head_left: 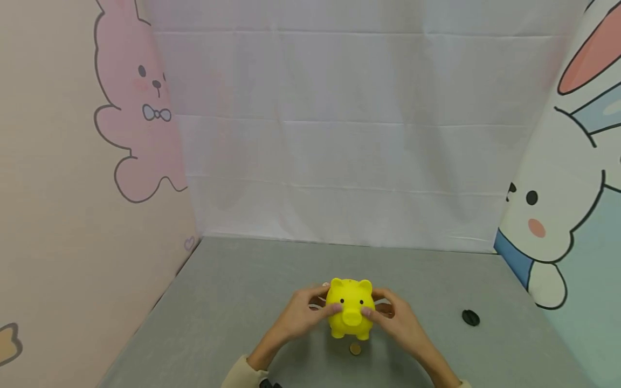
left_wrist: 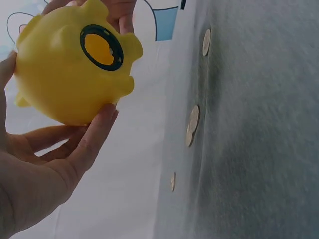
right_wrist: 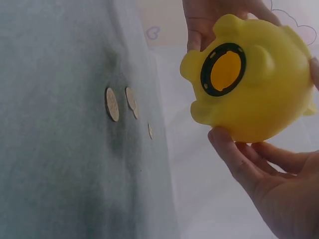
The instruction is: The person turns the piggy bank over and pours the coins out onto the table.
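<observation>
Head view shows a grey desk (head_left: 233, 302) walled in by a white cloth and bunny-print panels. Over its near middle, both hands hold a yellow pig bank (head_left: 351, 308) lifted clear of the surface, snout toward the person. The left hand (head_left: 303, 315) curls round the pig's one flank, the right hand (head_left: 395, 320) round the other, thumbs lying by the snout; each grip is wrapped on the body, not spread. The wrist views show the pig's belly with a black-ringed hole (right_wrist: 223, 69) standing open, and coins (right_wrist: 112, 104) lying on the desk beneath; one coin (head_left: 356, 349) sits just in front of the pig. A black plug (head_left: 470, 318) lies well apart to the right.

The pig looks like smooth, hollow plastic or vinyl: probably light, a little yielding, and slick. The round flanks, where the hands already sit, seem the surest place to hold it; ears and feet are too small.
</observation>
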